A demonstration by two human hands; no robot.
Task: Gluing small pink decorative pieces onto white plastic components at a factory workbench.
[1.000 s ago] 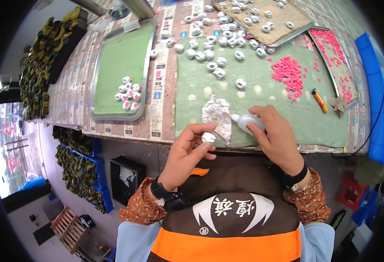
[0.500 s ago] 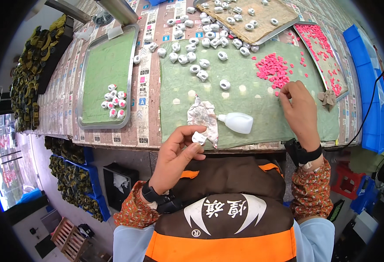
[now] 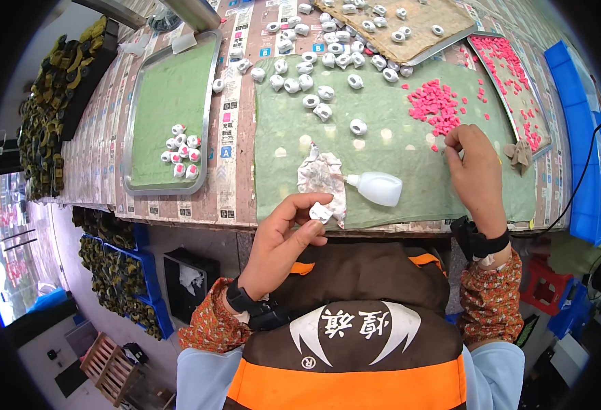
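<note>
My left hand (image 3: 280, 242) pinches a small white moulded piece (image 3: 321, 212) between thumb and fingers, just above the table's near edge. Off to the right, my right hand (image 3: 475, 171) is closed over the green mat (image 3: 382, 154), its thumb and forefinger together. Whatever lies between those fingertips is too small or hidden. Just beyond it is a heap of tiny pink pieces (image 3: 434, 108). Between my hands rests a white squeeze bottle (image 3: 380, 188) on its side, its nozzle touching a stained, crumpled cloth (image 3: 322, 171). Loose white pieces with dark oval openings (image 3: 358, 127) are scattered farther back.
At left, a metal tray (image 3: 209, 102) with a green lining holds several white pieces bearing pink spots (image 3: 192, 171). Another tray (image 3: 444, 46) with white pieces stands at the back. A tray of pink pieces (image 3: 512, 89) and blue bins (image 3: 577, 137) line the right.
The view has shifted slightly, so the table's things sit a little farther right. My left hand still holds the white piece; my right hand stays closed near the pink heap.
</note>
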